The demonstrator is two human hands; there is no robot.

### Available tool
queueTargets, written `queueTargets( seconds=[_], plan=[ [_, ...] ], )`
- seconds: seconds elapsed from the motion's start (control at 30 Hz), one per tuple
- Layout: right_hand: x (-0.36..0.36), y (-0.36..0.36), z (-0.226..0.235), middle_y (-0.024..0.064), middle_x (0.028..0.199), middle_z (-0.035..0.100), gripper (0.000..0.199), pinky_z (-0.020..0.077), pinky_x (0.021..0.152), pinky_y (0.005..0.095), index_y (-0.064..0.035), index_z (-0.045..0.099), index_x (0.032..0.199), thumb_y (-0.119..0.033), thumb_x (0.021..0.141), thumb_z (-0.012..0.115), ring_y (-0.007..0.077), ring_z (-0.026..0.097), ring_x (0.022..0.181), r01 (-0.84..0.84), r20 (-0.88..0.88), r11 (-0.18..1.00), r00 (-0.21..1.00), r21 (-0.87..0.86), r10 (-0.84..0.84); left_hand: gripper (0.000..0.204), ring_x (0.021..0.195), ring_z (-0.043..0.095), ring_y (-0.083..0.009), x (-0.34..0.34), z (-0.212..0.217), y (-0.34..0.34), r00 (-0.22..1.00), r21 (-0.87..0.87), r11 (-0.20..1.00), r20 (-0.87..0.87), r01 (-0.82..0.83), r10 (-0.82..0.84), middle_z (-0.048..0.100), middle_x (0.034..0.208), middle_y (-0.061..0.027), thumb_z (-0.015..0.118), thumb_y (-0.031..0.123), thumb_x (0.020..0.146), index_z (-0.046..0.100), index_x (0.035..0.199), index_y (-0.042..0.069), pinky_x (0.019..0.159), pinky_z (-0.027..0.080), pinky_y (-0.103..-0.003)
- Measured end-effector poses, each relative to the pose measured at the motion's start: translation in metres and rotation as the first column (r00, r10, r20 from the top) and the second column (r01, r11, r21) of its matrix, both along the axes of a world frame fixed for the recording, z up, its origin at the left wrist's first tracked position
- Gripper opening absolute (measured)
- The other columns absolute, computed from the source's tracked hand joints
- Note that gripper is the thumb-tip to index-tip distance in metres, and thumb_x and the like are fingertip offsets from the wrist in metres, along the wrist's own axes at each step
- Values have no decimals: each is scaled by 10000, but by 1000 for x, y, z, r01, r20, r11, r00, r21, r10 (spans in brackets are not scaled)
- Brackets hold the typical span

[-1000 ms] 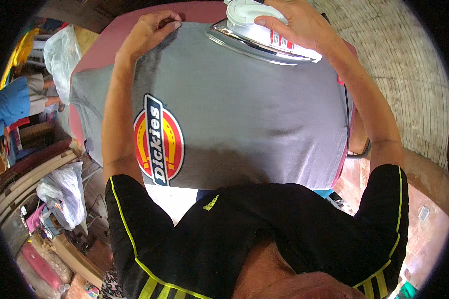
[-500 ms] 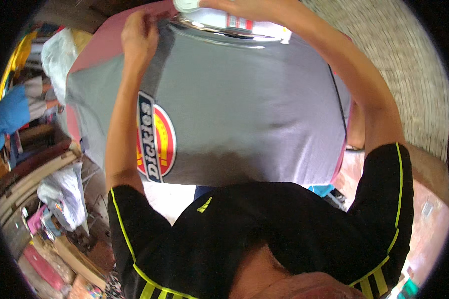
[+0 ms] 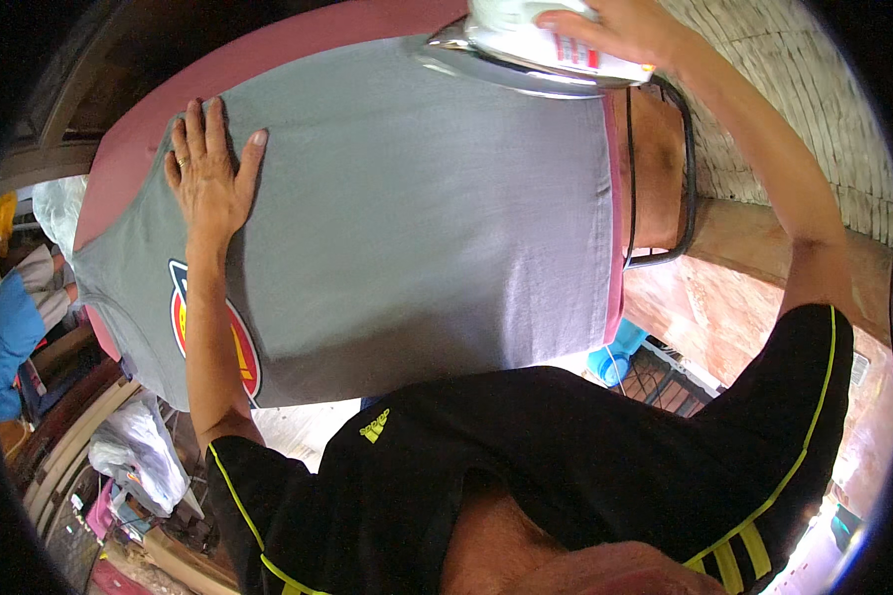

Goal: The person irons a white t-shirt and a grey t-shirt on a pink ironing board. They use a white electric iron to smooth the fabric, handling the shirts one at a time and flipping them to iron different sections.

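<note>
A grey shirt [image 3: 397,218] with a red, yellow and black printed badge lies stretched over a dark pink ironing board [image 3: 149,129]. My left hand [image 3: 208,178] rests flat on the cloth at the far left, fingers spread, a ring on one finger. At the far right, my right hand [image 3: 620,35] is wrapped round the handle of a white clothes iron [image 3: 526,45]. The shiny soleplate lies along the shirt's far edge near its hem, and the iron's nose points left. Part of the iron's top is cut off by the picture's rim.
A black metal frame [image 3: 683,169] juts out past the board's right end, beside a woven wall [image 3: 794,109]. Below on the right is a blue plastic item [image 3: 615,362]. White plastic bags [image 3: 144,451] and wooden pieces crowd the left, where a person in blue [image 3: 15,327] shows.
The iron has slid right with my right hand. My left hand has come down and left, from the shirt's far edge to lying flat. The shirt and board appear further left in view.
</note>
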State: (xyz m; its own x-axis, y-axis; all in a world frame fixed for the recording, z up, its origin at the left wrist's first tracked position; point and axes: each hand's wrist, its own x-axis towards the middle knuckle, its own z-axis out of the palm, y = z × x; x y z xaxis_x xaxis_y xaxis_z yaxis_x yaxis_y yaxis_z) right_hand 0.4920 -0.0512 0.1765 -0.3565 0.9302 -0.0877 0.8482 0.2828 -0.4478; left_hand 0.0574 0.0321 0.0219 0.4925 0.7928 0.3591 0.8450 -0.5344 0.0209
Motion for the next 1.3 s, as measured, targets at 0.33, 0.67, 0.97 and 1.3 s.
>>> queueTargets(
  seconds=[0.33, 0.67, 0.97, 1.3],
  plan=[
    [15, -4, -4, 193, 734, 647, 320, 503, 620, 432, -35, 608, 905, -352, 907, 653, 342, 666, 683, -175, 141, 975, 978, 136, 156, 730, 1446, 271, -395, 4, 0, 1, 1000, 38, 999, -15, 6, -5, 330, 1555, -181, 435, 601, 952, 400, 1482, 101, 1141, 202, -586],
    [-182, 27, -15, 265, 832, 667, 457, 507, 730, 499, -9, 668, 929, -463, 889, 635, 437, 658, 796, -187, -75, 952, 975, 244, 211, 429, 1324, 459, -361, -33, -3, 27, 865, 94, 982, 466, 161, -186, 475, 1448, -163, 508, 148, 976, 487, 1396, 65, 1102, 358, -412],
    [-254, 64, -23, 249, 863, 678, 442, 518, 738, 479, -14, 658, 1024, -438, 902, 626, 413, 662, 811, -108, -27, 947, 992, 303, 122, 381, 1174, 591, -335, -166, 17, 66, 907, 104, 994, 411, 46, -85, 620, 1274, -160, 567, 27, 903, 616, 1273, 97, 997, 472, -361],
    [-259, 112, -28, 142, 775, 703, 372, 533, 640, 370, -107, 656, 1036, -458, 913, 649, 279, 686, 662, -122, 34, 934, 992, 335, 118, 724, 1144, 621, -335, -306, 30, 102, 766, -306, 712, -110, -632, 633, 661, 1225, -139, 700, 654, 770, 640, 1214, 85, 923, 301, -739]
  ],
)
